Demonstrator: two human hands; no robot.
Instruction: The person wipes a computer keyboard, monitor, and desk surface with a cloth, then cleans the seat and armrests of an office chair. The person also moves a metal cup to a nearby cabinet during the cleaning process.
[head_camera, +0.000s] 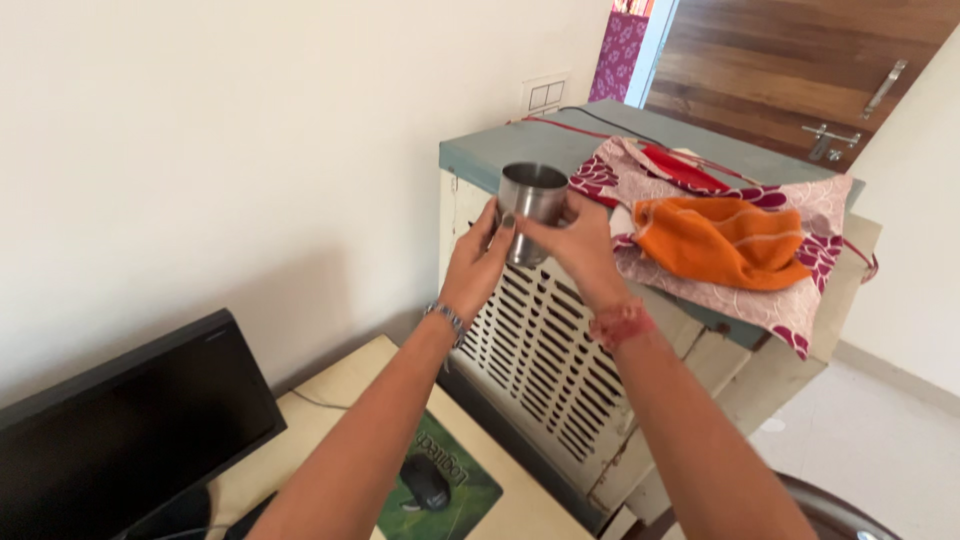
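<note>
Steel tumbler (531, 208) sits between both my hands, raised in front of me over the slatted front of an air cooler (545, 360), near the cooler's upper left corner. My left hand (478, 262) comes at it from seven o'clock, fingers (503, 222) curled against the cup's left side and lower wall, thumb side turned toward me. My right hand (580, 250) comes in from five o'clock, its fingers pressed to the right wall and rim, so the cup is pinched upright between the two hands with its open mouth facing up; I cannot see into it well enough to tell whether anything is inside. A metal bracelet (447, 318) circles my left wrist and a red thread band (622, 324) my right. On the cooler's grey-green top, at about two o'clock from the cup, lies a patterned white and maroon cloth (800, 300), and on that a folded orange cloth (725, 240), both well apart from my fingers. Beyond them at one o'clock stands a wooden door (770, 60) with a metal latch. A white switch plate (545, 95) is set in the cream wall at twelve o'clock from the cup. Down at seven o'clock a black monitor (120, 430) stands on the pale tabletop (340, 385), and at six o'clock a black mouse (427, 480) rests on a green mouse pad (470, 490), under my left forearm.
</note>
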